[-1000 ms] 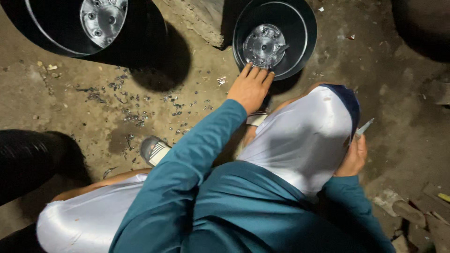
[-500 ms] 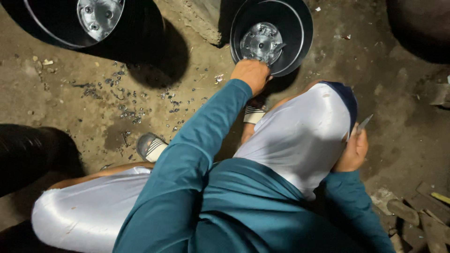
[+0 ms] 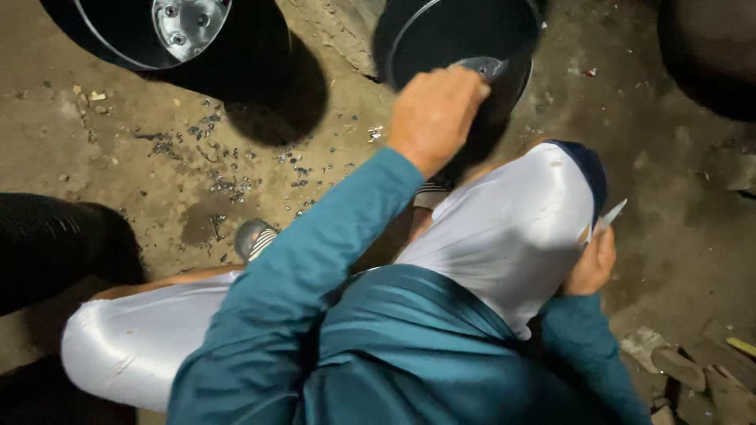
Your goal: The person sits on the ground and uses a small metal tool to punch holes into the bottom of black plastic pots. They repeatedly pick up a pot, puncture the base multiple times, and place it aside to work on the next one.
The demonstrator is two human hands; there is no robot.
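My left hand [image 3: 433, 114] reaches forward over a black wheel rim [image 3: 421, 39] on the dirt ground, fingers curled down onto its silver hub plate [image 3: 486, 68]. The rim sits just beyond my right knee, which is covered in white cloth [image 3: 512, 228]. My right hand [image 3: 591, 266] rests beside that knee, closed around a thin pale pointed blade [image 3: 613, 212] that sticks upward. How my left fingers hold the hub is hidden under the hand.
A second black rim with a silver hub [image 3: 189, 24] lies at the top left. A dark tyre [image 3: 55, 244] sits at the left edge. Small metal scraps [image 3: 220, 169] litter the ground. Broken stones [image 3: 693, 362] lie at bottom right. My sandalled foot [image 3: 253, 236] is beneath me.
My left hand went from lying flat at the rim's near edge to closing over its hub. The view moved closer to the rim. My right hand stayed by the knee.
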